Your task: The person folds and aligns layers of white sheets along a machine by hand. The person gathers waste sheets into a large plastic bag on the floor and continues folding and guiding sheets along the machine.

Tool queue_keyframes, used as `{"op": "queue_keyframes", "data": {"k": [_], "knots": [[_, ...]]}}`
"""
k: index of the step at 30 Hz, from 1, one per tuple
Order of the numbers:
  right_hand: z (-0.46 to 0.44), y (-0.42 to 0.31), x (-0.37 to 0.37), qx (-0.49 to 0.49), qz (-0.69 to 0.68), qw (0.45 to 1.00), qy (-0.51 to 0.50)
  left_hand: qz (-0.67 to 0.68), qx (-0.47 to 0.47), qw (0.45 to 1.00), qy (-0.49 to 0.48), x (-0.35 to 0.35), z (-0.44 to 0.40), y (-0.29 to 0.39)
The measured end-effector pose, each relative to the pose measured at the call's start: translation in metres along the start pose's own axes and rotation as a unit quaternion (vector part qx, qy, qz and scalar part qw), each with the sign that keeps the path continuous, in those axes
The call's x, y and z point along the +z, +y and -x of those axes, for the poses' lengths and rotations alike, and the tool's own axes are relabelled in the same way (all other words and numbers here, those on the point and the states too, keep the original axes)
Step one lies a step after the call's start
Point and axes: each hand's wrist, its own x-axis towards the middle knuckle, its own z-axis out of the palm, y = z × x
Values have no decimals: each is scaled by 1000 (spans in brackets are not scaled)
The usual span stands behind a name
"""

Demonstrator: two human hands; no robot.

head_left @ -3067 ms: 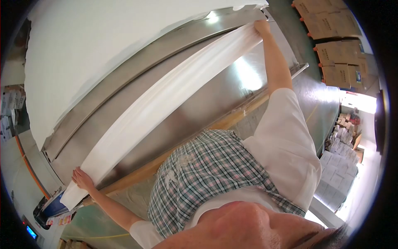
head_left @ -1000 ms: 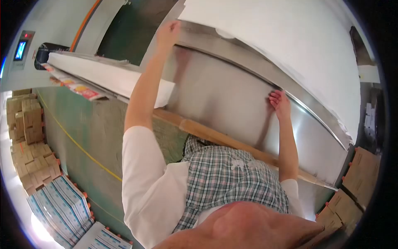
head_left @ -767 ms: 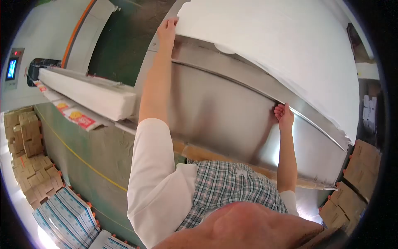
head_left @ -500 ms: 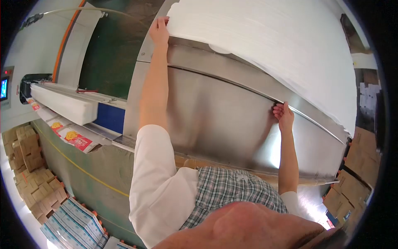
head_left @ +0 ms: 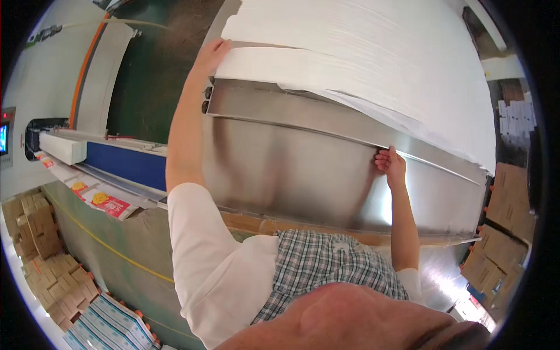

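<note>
A broad stack of thin white paper lies on a steel table. My left hand is closed at the stack's near left corner, fingers bent over the end of a folded-looking white strip. Along the stack's near side runs a long metal bar with a raised lip; dark knobs show at its left end. My right hand pinches the lip of this bar right of centre, fingers curled. Its thumb points up toward the stack.
At left, a white block rests on a blue conveyor leading into a machine with a screen. Printed red-and-white wrapping hangs beside it. Cardboard boxes stand lower left, more cartons at right.
My left hand has come down and slightly left. A white strip now shows at the stack's near left side, and the bar's knobbed end is visible. The white block has slid left toward the machine.
</note>
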Motion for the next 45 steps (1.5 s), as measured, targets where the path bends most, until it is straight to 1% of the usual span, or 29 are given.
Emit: {"op": "queue_keyframes", "data": {"k": [1,2,3,4,6,9,11,13,15,16,17,18,20,22,23,25,26,28,30,31,32,33,34,35,37,39,42,43,45], "knots": [[0,1,-1,1,3,1000,-1,1,6,1000,-6,0,2,22],[2,1,-1,2,0,1000,7,-148,46,987,-53,1,3,44],[2,1,1,-4,-1,1000,1,-293,87,947,-95,6,2,68],[4,1,3,-9,-2,1000,-5,-290,94,947,-100,17,-1,86],[7,-1,8,-11,16,1000,-12,-364,110,894,-236,47,-6,120],[19,-15,21,-7,89,991,-104,-315,136,908,-242,90,-6,144],[23,-35,34,-94,206,959,-169,-279,228,902,-237,108,7,151],[19,-69,55,-183,358,903,-154,-320,234,890,-223,115,24,155],[18,-107,92,-294,408,856,-121,-414,243,855,-196,112,40,161],[10,-115,114,-393,358,837,-127,-415,222,863,-184,115,42,160],[-2,-122,136,-469,348,797,-154,-420,228,859,-183,118,47,158],[-19,-121,158,-545,356,746,-140,-420,233,863,-157,119,52,155],[-18,-144,197,-520,327,759,-217,-423,244,863,-129,125,56,145],[-55,-130,219,-523,410,732,-151,-426,255,863,-96,133,55,131],[-66,-130,211,-523,407,735,-143,-428,263,859,-98,131,55,137],[-86,-131,190,-486,542,680,-82,-420,203,876,-120,129,59,152],[-98,-132,168,-483,543,683,-75,-419,211,874,-122,128,60,157],[-125,-131,108,-442,542,714,-37,-426,182,879,-116,127,56,163],[-127,-143,52,-406,562,721,-28,-404,223,883,-86,127,44,164],[-128,-145,21,-375,578,724,-29,-409,192,887,-101,126,37,158],[-142,-138,-6,-384,571,725,-20,-413,164,888,-117,131,29,161],[-139,-140,-29,-378,591,713,-9,-463,91,872,-131,133,34,184],[-137,-141,-49,-371,611,700,1,-485,53,858,-158,136,28,186],[-143,-140,-70,-362,625,692,-3,-514,19,846,-144,140,39,206],[-152,-143,-124,-345,644,683,0,-532,-28,832,-154,148,40,209],[-152,-154,-173,-310,649,693,-50,-574,-79,800,-157,156,32,199],[-149,-162,-260,-285,657,693,-85,-586,-68,796,-132,160,40,195],[-148,-171,-295,-282,656,695,-87,-588,-91,794,-127,165,41,207],[-150,-183,-355,-207,711,661,-120,-587,-116,792,-125,170,41,208]]}}
